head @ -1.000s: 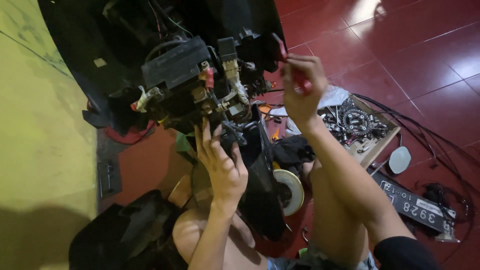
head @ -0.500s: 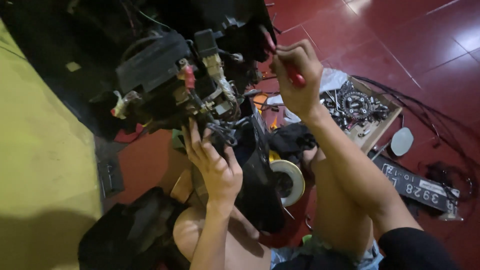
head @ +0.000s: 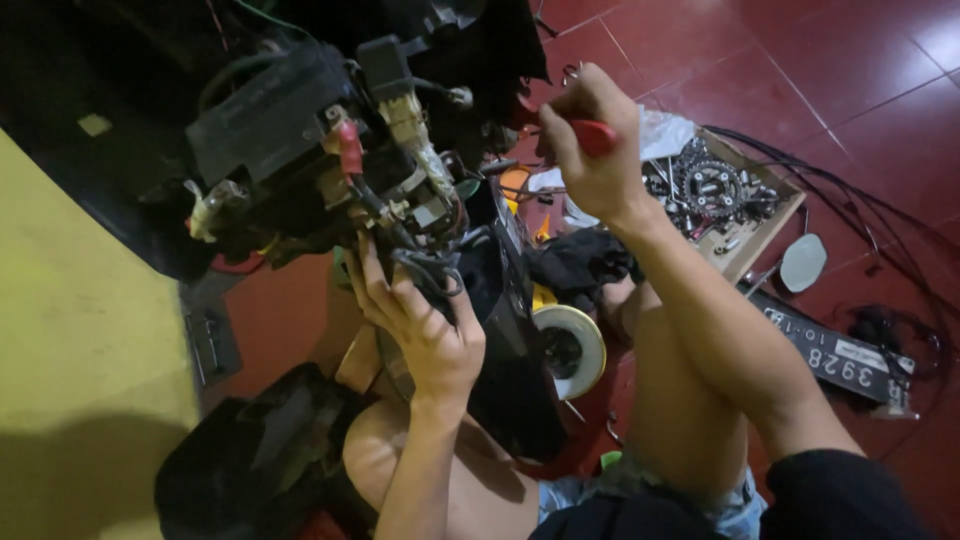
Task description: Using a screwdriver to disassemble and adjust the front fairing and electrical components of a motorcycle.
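- We take the black battery box (head: 265, 120) as our landmark, sitting atop the stripped engine wiring.
- Our left hand (head: 420, 325) reaches up just below the battery box, fingers spread open against the black wire bundle (head: 430, 270); it grips nothing that we can see.
- Our right hand (head: 590, 150), to the right of the battery box, is closed around a red-handled screwdriver (head: 595, 135), its tip hidden in the machinery.
- Further right, on the red tile floor (head: 800, 70), lies a cardboard tray (head: 760, 235) of sprockets and a round mirror (head: 803, 262).
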